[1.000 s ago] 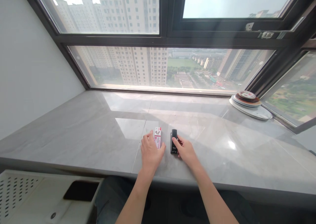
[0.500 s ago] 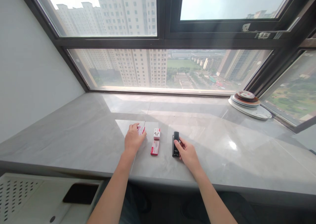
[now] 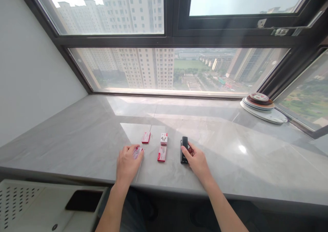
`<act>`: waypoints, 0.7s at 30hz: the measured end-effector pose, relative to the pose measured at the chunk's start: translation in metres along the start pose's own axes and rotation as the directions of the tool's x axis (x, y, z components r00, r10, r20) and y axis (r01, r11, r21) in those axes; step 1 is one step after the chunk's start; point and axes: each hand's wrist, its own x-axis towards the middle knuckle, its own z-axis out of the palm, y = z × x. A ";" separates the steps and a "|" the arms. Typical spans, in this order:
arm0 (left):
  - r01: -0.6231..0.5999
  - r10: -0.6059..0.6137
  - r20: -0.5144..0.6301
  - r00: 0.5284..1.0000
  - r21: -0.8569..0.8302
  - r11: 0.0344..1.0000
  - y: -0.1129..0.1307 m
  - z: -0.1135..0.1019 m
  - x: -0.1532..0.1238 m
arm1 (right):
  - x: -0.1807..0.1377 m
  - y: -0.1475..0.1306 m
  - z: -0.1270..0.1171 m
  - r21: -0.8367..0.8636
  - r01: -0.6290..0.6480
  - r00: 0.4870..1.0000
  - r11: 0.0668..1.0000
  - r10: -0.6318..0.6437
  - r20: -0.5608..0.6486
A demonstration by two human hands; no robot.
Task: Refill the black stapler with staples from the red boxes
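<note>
Left hand [image 3: 126, 163] pinching a red-white box [image 3: 137, 153]; right hand [image 3: 198, 159] gripping a black stapler [image 3: 184, 151].
The box lies at the left, nearer hand's one-to-two o'clock; the stapler, upon the counter [image 3: 230, 157], at the right hand's ten, long axis twelve-to-six.

Left hand [image 3: 128, 162] at seven o'clock, back upward, fingers [image 3: 133, 146] curled, thumb [image 3: 140, 157] pointing to one; right hand [image 3: 198, 161] at five, fingers bent, thumb toward ten-thirty; both forearms [image 3: 220, 198] bare
</note>
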 end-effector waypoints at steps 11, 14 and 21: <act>-0.232 0.235 0.100 0.967 -0.044 0.972 0.104 0.035 -0.026 | -0.013 -0.006 0.002 -0.073 0.085 0.995 0.994 -0.089 -0.045; -0.204 0.207 0.076 0.975 -0.052 0.978 0.097 0.037 -0.017 | -0.023 -0.007 -0.005 -0.106 0.102 0.994 0.989 -0.106 -0.036; -0.301 0.350 0.211 0.913 -0.234 0.925 0.081 0.019 -0.039 | -0.024 -0.010 -0.025 -0.260 0.265 0.962 0.929 -0.275 -0.001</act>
